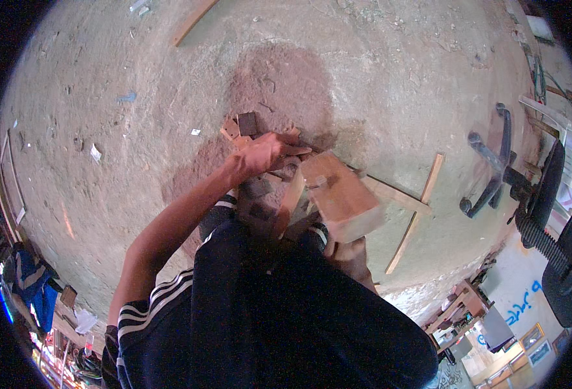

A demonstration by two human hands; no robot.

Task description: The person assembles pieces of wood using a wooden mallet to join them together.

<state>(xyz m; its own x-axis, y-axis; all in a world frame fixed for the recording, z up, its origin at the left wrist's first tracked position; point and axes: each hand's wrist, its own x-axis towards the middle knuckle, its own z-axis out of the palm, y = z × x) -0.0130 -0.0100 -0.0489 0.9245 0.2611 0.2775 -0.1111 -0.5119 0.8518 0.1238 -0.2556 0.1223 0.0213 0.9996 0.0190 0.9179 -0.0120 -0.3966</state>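
Observation:
My left hand point(269, 150) reaches in from the lower left, fingers curled closed around something I cannot make out, beside a cluster of small brick-coloured and dark blocks point(245, 124). Just right of it, a large reddish-brown wooden block point(344, 198) is raised at a tilt, with my right hand point(352, 254) closed on its lower end, mostly hidden behind it. Pale wooden pieces point(286, 207) lie below the block between my feet, partly in shadow.
Two crossed wooden battens point(404, 238) lie on the dusty floor point(117, 78) to the right. Another batten point(192, 23) is at the top. An overturned office chair point(493, 162) lies far right, cluttered shelves point(467, 311) below it. Blue cloth point(36, 285) is at the left edge.

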